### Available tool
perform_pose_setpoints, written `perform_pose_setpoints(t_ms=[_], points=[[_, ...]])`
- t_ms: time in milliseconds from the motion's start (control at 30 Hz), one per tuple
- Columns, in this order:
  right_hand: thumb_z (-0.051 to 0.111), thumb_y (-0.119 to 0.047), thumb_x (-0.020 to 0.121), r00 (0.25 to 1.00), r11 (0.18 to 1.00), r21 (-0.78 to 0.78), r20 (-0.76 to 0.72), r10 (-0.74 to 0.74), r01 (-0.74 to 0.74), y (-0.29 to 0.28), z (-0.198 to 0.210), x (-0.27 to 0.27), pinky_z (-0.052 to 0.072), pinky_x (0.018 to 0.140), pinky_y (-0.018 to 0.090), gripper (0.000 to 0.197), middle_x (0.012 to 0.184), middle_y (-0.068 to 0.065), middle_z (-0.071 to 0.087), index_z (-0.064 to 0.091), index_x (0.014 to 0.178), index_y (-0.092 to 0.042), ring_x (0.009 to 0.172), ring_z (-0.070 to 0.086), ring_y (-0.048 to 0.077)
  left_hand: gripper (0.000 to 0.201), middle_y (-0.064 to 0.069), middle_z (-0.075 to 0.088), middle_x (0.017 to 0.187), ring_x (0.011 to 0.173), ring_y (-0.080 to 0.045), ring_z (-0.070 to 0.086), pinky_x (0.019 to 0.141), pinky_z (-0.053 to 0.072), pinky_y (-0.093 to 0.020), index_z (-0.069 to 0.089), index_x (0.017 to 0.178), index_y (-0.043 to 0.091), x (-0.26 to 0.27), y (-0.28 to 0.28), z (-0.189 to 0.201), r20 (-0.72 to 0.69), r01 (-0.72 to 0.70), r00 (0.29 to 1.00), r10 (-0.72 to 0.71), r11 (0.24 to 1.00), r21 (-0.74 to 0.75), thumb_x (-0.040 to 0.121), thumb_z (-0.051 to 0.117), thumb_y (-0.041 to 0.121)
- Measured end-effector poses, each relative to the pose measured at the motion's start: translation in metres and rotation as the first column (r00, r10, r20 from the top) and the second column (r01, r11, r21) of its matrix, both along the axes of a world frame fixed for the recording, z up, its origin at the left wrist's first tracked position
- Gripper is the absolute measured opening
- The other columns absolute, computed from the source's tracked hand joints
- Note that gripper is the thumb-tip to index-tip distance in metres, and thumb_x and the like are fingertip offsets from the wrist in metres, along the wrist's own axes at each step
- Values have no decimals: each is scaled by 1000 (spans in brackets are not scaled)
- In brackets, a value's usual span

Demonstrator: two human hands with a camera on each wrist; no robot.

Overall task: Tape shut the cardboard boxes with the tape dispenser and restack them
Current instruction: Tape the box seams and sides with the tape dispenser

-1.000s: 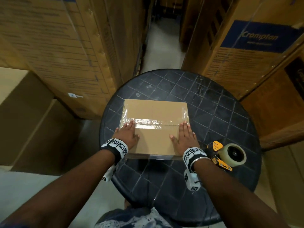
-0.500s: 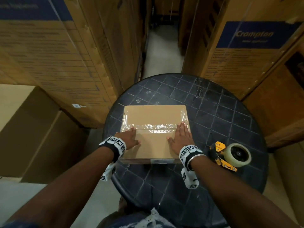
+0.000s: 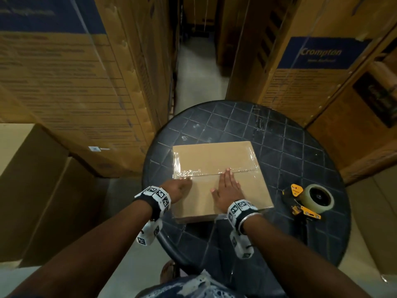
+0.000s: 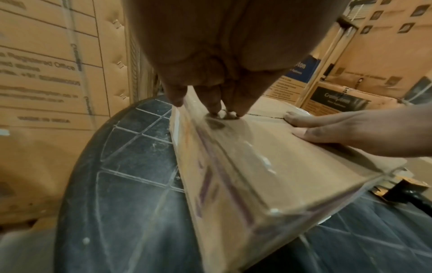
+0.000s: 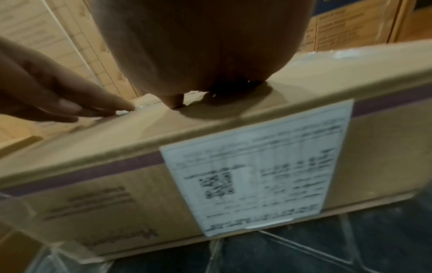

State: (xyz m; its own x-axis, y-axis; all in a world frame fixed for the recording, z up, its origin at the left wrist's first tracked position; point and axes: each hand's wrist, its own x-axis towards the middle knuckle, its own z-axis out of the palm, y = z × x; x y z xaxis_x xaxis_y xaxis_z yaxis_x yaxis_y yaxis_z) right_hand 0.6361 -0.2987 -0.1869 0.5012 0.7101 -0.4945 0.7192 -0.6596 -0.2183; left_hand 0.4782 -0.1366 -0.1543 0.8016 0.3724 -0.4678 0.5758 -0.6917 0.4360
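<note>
A flat cardboard box lies on the round black table, with clear tape across its top seam. My left hand presses its fingertips on the taped top at the box's left edge. My right hand lies flat on the middle of the lid, fingers straight and reaching the seam. The yellow-and-black tape dispenser with its roll lies on the table right of the box, untouched. In the right wrist view the box's near side carries a white label.
Tall printed cartons rise close on the left, and blue-labelled cartons on the right. A plain brown box stands low at the left. A narrow floor aisle runs ahead between the stacks.
My right hand has slid left along the tape from the box's right edge to its middle. My left hand has shifted to the left edge. The box has turned slightly.
</note>
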Motion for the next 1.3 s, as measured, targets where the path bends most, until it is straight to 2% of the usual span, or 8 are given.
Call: perform_pose_setpoints(t_ms=[100,300,633,733,967,1100,1200,1300], points=[[28,-48,111,1000,1000,-21,17,-11,11,0,2,2,1,128,43,79,170,11,-24,-13,163,-5,159,-14,27,53,-11,51,145,130,-28,51,102,39,-26,43,147,20,-11,18,-2,-1,-23,1000,23,1000,9,96,48,5],[30,-49,110,1000,999,-20,-4,-29,29,12,2,-38,3,128,45,81,170,12,-23,-12,163,-5,159,-15,27,61,6,39,154,136,-19,46,113,34,-26,47,146,23,-25,35,-24,58,26,998,-23,998,-49,90,64,2],[49,-75,93,994,995,-19,-37,-99,98,36,14,-103,2,127,52,116,169,12,-24,-11,163,-5,159,-15,29,55,11,32,157,140,-10,39,106,28,-12,47,145,25,-30,50,-39,180,107,981,-76,980,-168,95,62,10],[48,-79,90,981,979,-57,-10,-195,194,50,13,-113,4,126,57,119,170,13,-23,-8,163,-4,159,-15,29,49,9,35,155,140,-11,38,115,28,-23,49,143,27,-30,52,-40,198,113,977,-82,982,-151,98,57,12],[60,-64,91,947,945,-52,36,-321,322,67,16,-126,9,125,61,111,172,11,-17,2,163,-4,160,-9,27,43,2,56,141,129,-18,52,105,42,-35,57,138,25,-26,55,-42,163,61,986,-48,995,-75,98,49,10],[70,-65,83,956,952,-94,64,-285,290,66,13,-125,10,126,59,124,172,11,-20,-2,163,-5,160,-10,28,27,20,63,125,103,3,62,85,41,-7,73,117,25,-25,50,-54,261,26,965,-3,996,-85,91,66,32],[75,-64,79,967,962,-109,74,-245,252,60,13,-124,9,128,57,131,171,12,-22,-5,164,-5,160,-11,28,29,26,60,124,91,15,57,78,33,0,72,118,26,-24,50,-54,299,14,954,13,996,-86,93,63,39],[79,-66,74,974,969,-116,88,-210,219,55,12,-124,8,128,56,139,171,12,-24,-9,163,-6,160,-12,28,29,9,63,132,111,-6,61,97,41,-16,68,124,24,-25,51,-53,215,-25,975,53,991,-129,96,60,28]])
